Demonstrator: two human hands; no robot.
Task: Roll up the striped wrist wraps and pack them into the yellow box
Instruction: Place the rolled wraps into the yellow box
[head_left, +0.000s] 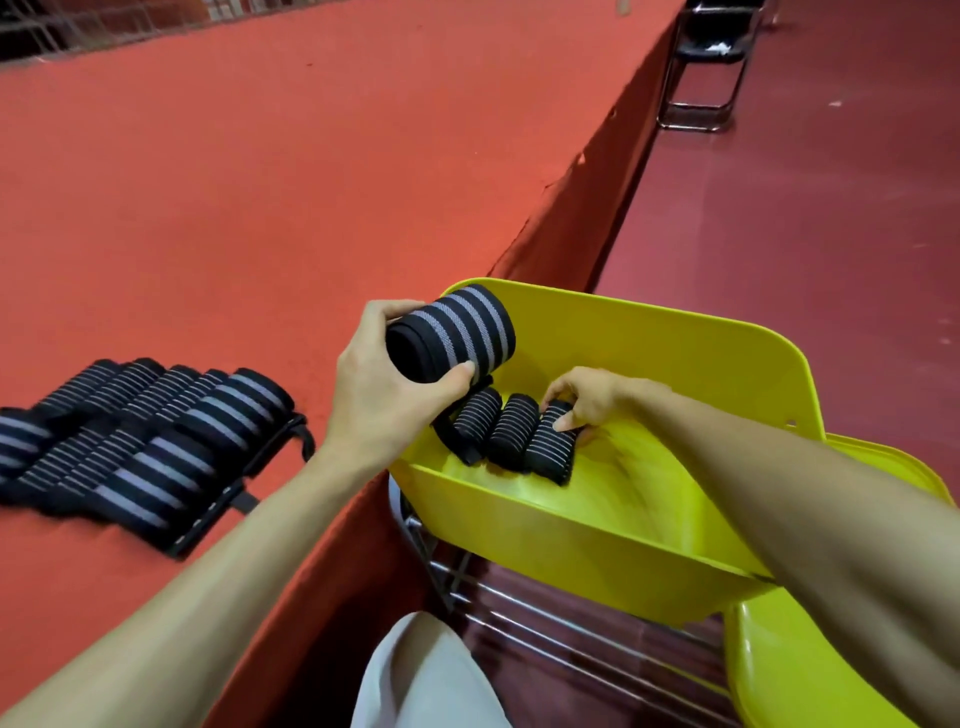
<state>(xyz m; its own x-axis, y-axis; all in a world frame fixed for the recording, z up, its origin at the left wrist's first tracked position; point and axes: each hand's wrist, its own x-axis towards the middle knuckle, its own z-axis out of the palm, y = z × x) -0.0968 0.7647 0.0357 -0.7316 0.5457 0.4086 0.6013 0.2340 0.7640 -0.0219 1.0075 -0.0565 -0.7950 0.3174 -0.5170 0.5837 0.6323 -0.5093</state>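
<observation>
1. Packing is under way: the left hand (384, 384) grips a rolled wrist wrap (452, 335) over the yellow box (675, 332) rim.
2. The right hand (592, 400) pinches the end one of three packed rolls (511, 434), just below the left fingers.
3. Next, probably: lower the wrap beside the right fingers, then release.

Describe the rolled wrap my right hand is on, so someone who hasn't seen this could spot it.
Find the yellow box beside the red platform. Three rolled wraps with thin pale stripes lie side by side on its floor. Yours is the rightmost roll, the only one the right hand grips, with bare yellow floor on its other side.
</observation>
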